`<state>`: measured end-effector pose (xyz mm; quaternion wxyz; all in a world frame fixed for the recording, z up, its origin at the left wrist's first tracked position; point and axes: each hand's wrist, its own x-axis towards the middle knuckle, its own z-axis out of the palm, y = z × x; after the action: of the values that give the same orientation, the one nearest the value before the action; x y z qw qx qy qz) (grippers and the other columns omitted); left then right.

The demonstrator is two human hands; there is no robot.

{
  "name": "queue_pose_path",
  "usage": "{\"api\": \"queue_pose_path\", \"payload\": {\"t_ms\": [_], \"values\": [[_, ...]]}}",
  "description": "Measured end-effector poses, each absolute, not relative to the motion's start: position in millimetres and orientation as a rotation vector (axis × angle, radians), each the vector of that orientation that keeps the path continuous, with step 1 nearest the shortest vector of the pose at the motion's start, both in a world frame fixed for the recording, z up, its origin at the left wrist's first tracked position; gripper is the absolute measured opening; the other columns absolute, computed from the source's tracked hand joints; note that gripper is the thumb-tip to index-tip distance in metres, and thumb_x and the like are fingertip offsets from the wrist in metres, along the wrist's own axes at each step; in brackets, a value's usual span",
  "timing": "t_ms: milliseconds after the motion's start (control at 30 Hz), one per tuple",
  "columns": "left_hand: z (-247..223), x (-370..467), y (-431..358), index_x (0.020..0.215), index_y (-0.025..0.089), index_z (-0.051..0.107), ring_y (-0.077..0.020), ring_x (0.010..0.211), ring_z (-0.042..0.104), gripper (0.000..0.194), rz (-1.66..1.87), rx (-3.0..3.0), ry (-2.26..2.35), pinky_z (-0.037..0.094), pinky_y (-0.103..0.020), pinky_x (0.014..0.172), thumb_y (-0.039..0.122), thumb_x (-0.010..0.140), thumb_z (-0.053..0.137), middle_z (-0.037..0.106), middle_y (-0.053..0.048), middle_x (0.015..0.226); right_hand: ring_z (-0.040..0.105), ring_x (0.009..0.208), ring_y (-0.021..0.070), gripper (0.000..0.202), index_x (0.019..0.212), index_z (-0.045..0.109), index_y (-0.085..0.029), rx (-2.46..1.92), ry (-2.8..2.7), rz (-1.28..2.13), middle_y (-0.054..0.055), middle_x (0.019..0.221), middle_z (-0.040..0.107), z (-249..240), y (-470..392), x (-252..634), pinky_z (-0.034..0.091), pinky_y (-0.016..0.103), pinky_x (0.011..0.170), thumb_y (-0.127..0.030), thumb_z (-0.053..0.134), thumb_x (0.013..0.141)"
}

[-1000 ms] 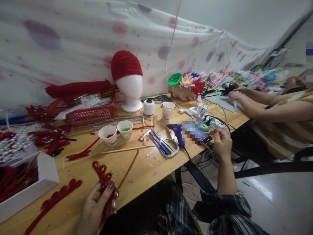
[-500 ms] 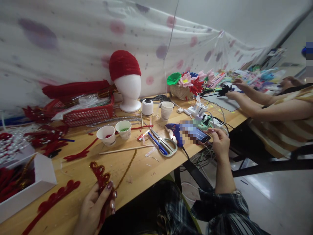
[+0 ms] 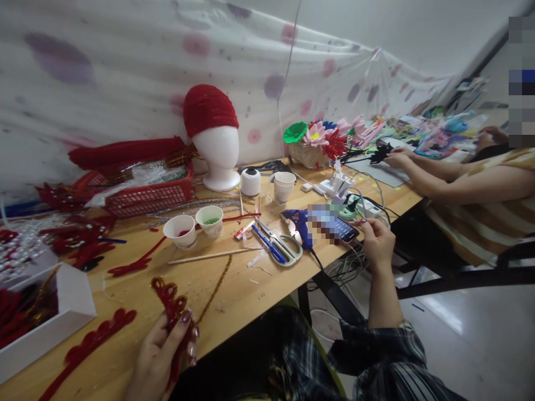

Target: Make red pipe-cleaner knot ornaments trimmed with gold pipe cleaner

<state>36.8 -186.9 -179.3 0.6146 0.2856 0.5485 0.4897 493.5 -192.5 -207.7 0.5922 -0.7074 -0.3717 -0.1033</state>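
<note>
In my left hand is a red chenille-stem piece with looped scallops edged in gold tinsel. A loose gold tinsel stem runs from it up across the table. My right hand is closed, thumb and fingertips pinching at the right edge of a smartphone. The phone's screen is lit and partly blurred out. Left of the phone lies a blue glue gun, then grey-handled scissors and a blue pen. Another red scalloped chenille piece rests left of my left hand.
Paper cups with small beads stand mid-table. Behind them are a red basket and a white foam head in a red cap. A white box is at left. Cables hang past the table edge. A co-worker's hands hold black material at right.
The view has shifted slightly. Both my hands keep nearly the same places and holds. The co-worker's hands have come closer together around the black piece.
</note>
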Motion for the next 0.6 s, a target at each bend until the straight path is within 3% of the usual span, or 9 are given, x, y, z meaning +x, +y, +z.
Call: {"api": "queue_pose_path", "payload": {"t_ms": [200, 600], "values": [[-176.1, 39.1, -187.7, 0.072, 0.016, 0.065, -0.0066, 0.040, 0.051, 0.057, 1.127, 0.663, 1.261, 0.042, -0.013, 0.036, 0.052, 0.039, 0.095, 0.065, 0.003, 0.053, 0.067, 0.084, 0.0254, 0.025, 0.075, 0.071, -0.020, -1.655, -0.848, -0.278, 0.006, 0.081, 0.074, -207.2, -192.0, 490.8, 0.051, 0.041, 0.084, -0.040, 0.058, 0.083], [-180.3, 36.6, -186.7, 0.074, 0.016, 0.066, -0.0079, 0.041, 0.052, 0.051, 1.136, 0.675, 1.279, 0.043, -0.016, 0.036, 0.046, 0.045, 0.093, 0.064, 0.004, 0.055, 0.064, 0.086, 0.0245, 0.033, 0.077, 0.068, -0.020, -1.694, -0.883, -0.314, 0.005, 0.080, 0.072, -210.7, -192.3, 492.9, 0.049, 0.041, 0.086, -0.041, 0.047, 0.092]]}}
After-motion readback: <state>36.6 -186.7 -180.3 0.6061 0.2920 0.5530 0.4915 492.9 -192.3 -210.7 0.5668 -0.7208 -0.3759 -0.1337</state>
